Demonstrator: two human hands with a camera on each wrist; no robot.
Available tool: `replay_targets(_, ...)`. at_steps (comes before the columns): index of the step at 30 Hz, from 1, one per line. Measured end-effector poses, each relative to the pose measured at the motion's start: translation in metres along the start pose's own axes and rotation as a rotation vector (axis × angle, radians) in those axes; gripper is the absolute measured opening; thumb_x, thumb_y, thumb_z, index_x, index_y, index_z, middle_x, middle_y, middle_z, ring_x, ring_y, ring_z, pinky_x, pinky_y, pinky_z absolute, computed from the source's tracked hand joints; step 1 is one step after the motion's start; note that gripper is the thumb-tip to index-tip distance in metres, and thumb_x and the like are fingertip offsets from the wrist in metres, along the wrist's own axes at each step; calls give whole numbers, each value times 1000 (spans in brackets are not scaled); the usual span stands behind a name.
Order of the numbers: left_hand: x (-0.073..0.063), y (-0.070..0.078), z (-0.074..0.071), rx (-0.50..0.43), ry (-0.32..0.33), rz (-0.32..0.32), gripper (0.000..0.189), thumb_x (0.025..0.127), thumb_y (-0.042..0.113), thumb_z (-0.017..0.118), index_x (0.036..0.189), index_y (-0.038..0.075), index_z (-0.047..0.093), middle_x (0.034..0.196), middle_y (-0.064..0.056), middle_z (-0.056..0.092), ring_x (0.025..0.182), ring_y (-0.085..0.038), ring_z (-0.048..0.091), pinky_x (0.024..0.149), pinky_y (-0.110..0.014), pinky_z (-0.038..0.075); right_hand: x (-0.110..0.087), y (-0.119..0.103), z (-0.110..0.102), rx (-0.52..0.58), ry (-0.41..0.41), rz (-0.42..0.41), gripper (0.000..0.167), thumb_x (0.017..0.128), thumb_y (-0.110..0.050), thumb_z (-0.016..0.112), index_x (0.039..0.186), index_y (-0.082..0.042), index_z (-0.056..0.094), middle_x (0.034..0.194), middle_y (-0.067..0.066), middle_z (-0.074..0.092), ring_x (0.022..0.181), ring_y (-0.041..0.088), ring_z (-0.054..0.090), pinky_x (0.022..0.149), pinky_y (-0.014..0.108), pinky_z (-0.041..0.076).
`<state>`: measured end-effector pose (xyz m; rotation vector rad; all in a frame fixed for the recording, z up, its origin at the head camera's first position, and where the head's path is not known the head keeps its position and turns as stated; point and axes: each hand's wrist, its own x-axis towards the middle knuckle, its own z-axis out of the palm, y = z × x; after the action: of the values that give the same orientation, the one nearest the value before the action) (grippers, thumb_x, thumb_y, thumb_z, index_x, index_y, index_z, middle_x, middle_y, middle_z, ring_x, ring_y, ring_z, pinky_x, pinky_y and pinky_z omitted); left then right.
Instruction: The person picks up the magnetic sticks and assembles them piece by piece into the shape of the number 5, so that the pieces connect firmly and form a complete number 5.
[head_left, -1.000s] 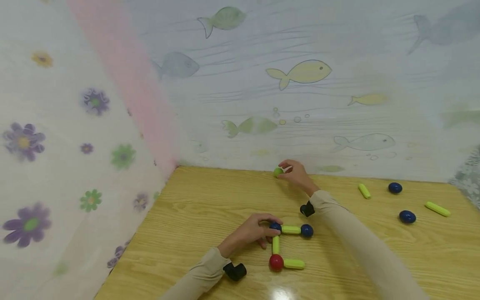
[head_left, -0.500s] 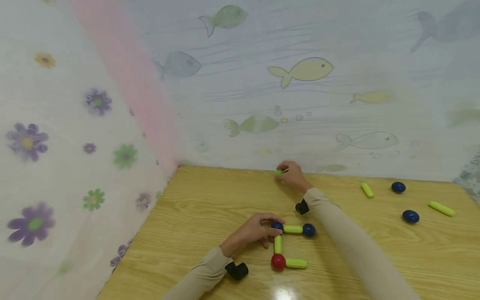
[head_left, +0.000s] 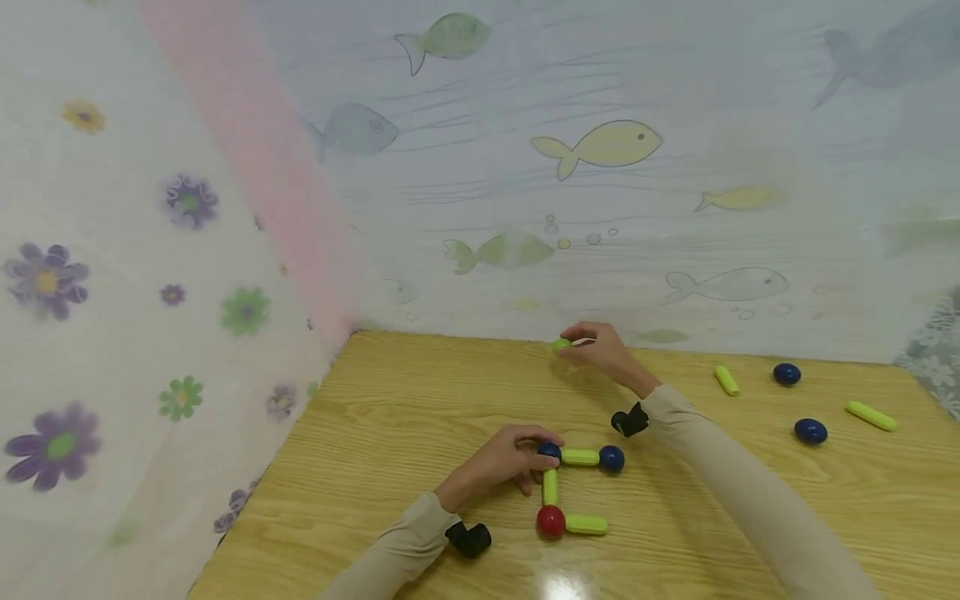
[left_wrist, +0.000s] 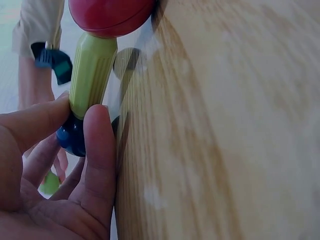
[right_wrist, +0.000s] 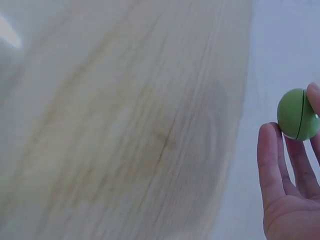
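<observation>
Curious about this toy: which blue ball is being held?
The corner blue ball, joining two yellow-green rods: the left hand grips it; no hand touches the other three.

Far ball [head_left: 559, 345] behind rods [head_left: 551, 487], prob. above tbl [head_left: 420, 392]

worktop [head_left: 420, 392] is filmed forward and down from the head view, close-ups are given by both wrist views, green ball [right_wrist: 291, 115] is caught in all three

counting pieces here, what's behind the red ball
Behind the red ball, a yellow rod runs to the blue ball that the left hand pinches. The red ball covers a patch of tabletop; anything there cannot be seen.
</observation>
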<state>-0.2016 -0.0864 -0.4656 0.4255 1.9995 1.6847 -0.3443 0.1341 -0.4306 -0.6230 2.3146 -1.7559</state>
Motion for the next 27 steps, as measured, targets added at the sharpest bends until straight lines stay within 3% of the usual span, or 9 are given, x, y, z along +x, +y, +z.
replay_targets(14,1,-3,-1,0,-1,-25,32,87,20,70,119,14,66,94,-8,64,61,-16,61,51,-32,55,-71,-14,-10,-8,-57,-19,40,86,-16,72,119,2,59,121,20,55,102,32,58,84,52,50)
replay_targets(22,3,-3,1,-6,-8,-26,33,87,20,70,119,14,66,96,-7,64,60,-17,61,51,-32,55,-117,-19,-8,-12,-75,-60,33,87,-11,69,116,2,60,116,20,57,101,33,59,79,32,54)
replay_targets(27,3,-2,1,14,2,-23,33,87,21,70,119,14,66,93,-8,64,55,-16,59,50,-32,54,-138,-22,-6,-5,-103,-88,31,86,-9,70,115,0,61,115,19,57,100,30,60,78,32,55)
